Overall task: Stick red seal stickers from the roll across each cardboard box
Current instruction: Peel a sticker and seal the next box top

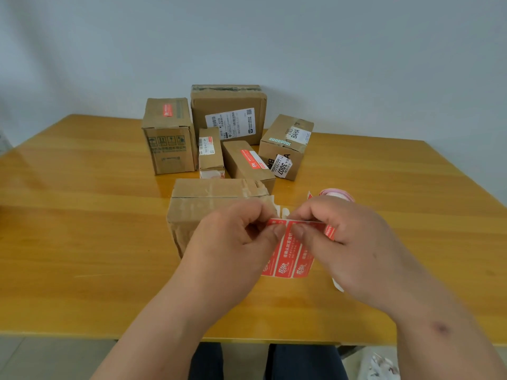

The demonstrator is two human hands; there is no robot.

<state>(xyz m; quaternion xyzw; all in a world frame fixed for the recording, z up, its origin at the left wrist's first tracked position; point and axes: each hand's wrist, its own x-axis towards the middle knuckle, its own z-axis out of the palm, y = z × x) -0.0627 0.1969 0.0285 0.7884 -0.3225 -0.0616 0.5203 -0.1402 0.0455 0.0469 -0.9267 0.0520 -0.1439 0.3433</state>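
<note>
My left hand and my right hand both pinch the top edge of a strip of red seal stickers that hangs down between them. The strip trails back to the sticker roll, partly hidden behind my right hand. Just behind my left hand sits a cardboard box with old clear tape on top and no red sticker showing. Further back stand several boxes: a tall box with a red sticker on its top, a long box with a red sticker across it, and a narrow box.
The boxes stand on a yellow wooden table against a grey wall. A large box with a white shipping label is at the back, and a box marked BAHA at the right. White crumpled material lies below the table's front edge.
</note>
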